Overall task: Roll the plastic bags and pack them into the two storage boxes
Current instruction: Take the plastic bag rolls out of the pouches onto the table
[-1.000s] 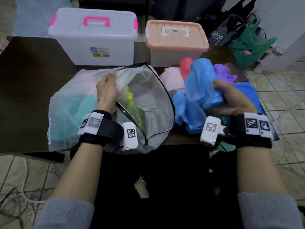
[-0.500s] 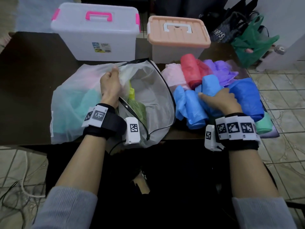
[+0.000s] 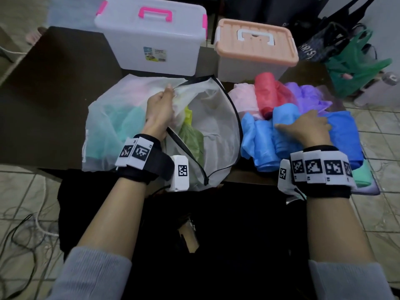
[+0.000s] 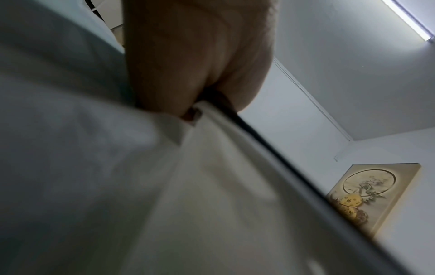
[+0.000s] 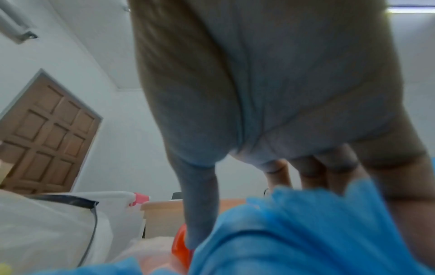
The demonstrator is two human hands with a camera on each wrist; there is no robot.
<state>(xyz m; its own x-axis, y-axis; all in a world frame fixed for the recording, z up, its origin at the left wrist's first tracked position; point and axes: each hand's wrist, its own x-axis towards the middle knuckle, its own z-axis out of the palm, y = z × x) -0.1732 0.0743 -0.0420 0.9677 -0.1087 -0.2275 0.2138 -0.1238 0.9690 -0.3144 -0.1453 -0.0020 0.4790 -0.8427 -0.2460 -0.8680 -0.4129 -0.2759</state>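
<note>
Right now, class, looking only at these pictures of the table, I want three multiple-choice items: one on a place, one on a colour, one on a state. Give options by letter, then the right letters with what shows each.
1. Where does the red rolled plastic bag lie?
A. Inside the white mesh drawstring sack
B. In front of the peach-lidded storage box
C. On the floor tiles

2. What colour is the handle of the clear white-lidded storage box?
A. Pink
B. Green
C. Black

3. What state are the two storage boxes in?
A. Both lids off
B. One lid off
C. Both lids on

Answers:
1 B, since it sits among the bags just before the peach-lidded storage box.
2 A, the handle on its lid is bright pink.
3 C, each lid sits on its box.
</note>
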